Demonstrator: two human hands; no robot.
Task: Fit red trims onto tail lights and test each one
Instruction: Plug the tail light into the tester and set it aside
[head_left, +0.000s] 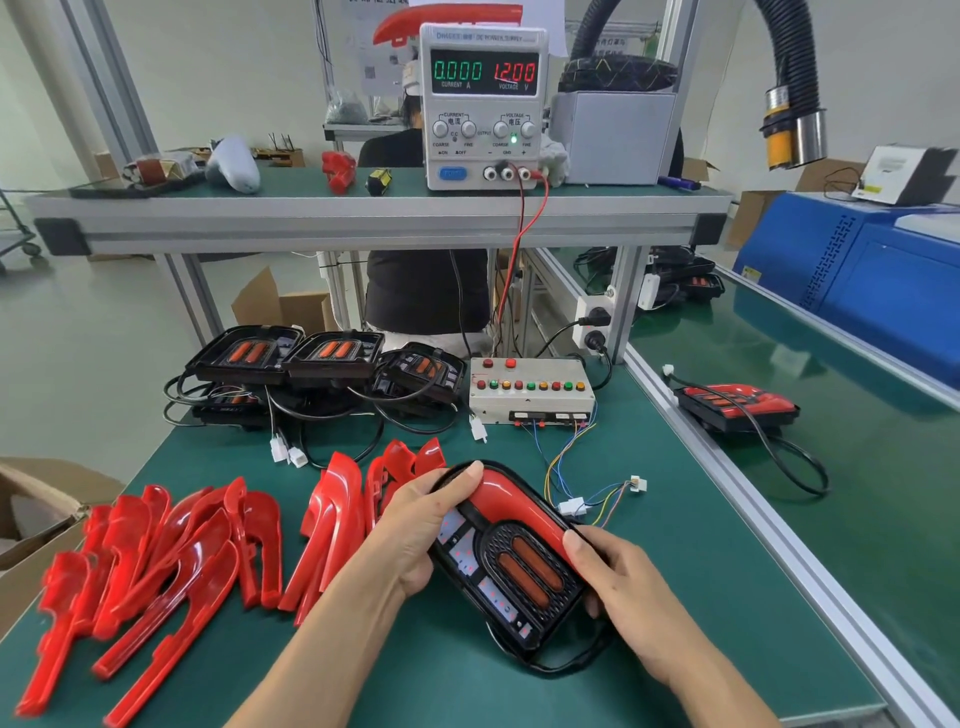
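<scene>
A black tail light (519, 577) with two orange lenses lies near the front of the green bench, a red trim (511, 499) seated along its upper right edge. My left hand (421, 525) grips its left side, thumb pressing the trim's top end. My right hand (618, 577) holds the right side, thumb on the trim's lower end. Its white connector (571, 506) lies loose beside the coloured tester wires. Several loose red trims (171, 561) are spread at the left. Bare tail lights (332, 358) are stacked at the back left.
A test box with coloured buttons (530, 387) stands behind the light. A DC power supply (483, 104) on the shelf reads 0.000 A, 12.00 V. One trimmed tail light (737, 405) rests on the right-hand bench. A cardboard box (31, 519) sits at the left edge.
</scene>
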